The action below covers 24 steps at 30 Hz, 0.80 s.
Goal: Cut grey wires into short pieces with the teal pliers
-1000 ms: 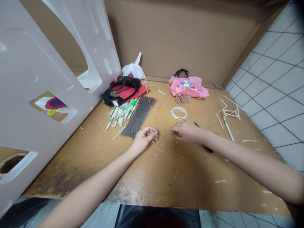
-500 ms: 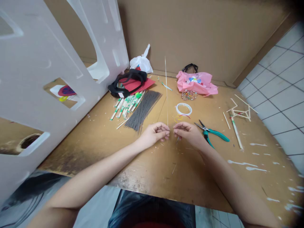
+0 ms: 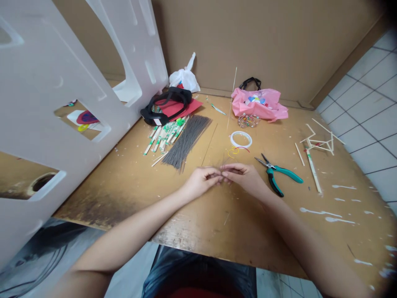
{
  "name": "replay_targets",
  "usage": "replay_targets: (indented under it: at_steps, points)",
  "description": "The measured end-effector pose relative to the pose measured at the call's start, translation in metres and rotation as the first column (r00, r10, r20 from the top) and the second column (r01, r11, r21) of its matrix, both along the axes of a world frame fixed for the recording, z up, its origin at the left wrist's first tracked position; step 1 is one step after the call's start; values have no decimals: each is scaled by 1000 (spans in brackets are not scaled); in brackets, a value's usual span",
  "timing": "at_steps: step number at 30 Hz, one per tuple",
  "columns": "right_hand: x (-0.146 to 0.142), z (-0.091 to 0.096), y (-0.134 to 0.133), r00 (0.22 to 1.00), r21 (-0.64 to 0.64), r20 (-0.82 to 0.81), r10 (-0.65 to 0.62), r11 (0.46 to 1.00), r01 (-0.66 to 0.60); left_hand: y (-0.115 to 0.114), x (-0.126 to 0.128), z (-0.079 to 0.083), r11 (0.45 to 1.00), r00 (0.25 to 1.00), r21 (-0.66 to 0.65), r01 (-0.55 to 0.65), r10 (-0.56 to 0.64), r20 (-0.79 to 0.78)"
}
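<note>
My left hand and my right hand meet fingertip to fingertip over the middle of the brown table. Both are closed in a pinch on the lower end of a thin pale stick, which rises from my fingers and leans away to the right. A bundle of thin grey sticks lies just beyond my left hand. Teal-handled pliers lie on the table right of my right hand.
Wrapped chopsticks, a black strap on red paper, a white bag, a pink bag, a white tape ring and a stick frame lie around. White foam panels stand left; cardboard wall behind.
My hands have closed together until the fingertips touch. The thin stick, upright half a second ago, now leans to the right. The pliers came into view after my right arm shifted.
</note>
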State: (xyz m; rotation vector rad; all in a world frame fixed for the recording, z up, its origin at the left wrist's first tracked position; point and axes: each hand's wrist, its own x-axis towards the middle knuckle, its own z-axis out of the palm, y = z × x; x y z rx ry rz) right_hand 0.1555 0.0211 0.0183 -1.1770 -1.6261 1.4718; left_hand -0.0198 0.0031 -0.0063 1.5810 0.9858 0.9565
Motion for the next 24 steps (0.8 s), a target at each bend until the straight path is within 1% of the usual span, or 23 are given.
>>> replay_targets:
  at_steps: [3,5,7,9,10,11,13,15,17,20,24]
  points:
    - [-3,-2,-2,999,58,-2,-39,998,39,-2,0,-1,983,990,183,13,13,-142]
    - [-3,-2,-2,997,110,19,-77,991,74,-2,0,-1,972,985,236,11,30,-168]
    - [-1,-1,-1,994,125,52,-92,989,85,-1,0,-1,972,987,233,-3,40,-153]
    - [2,0,1,993,134,82,-90,988,78,0,-1,-1,980,991,196,-41,65,-117]
    - [3,0,2,990,166,99,-97,983,80,1,-2,0,983,992,171,-68,85,-98]
    - [5,-1,3,986,223,122,-114,971,85,1,-3,0,984,991,149,-97,110,-79]
    - [7,-5,5,970,358,179,-162,930,89,3,-4,2,983,988,115,-139,146,-55]
    - [7,-12,7,952,450,233,-201,890,78,5,-6,3,982,986,101,-159,164,-40]
    - [7,-20,8,935,482,287,-208,875,47,6,-6,3,980,984,106,-170,175,-35]
    - [7,-27,9,914,513,364,-182,858,-33,6,-6,3,975,982,129,-179,185,-36]
    - [7,-31,9,903,594,382,-198,801,-75,6,-6,2,975,983,142,-172,180,-40]
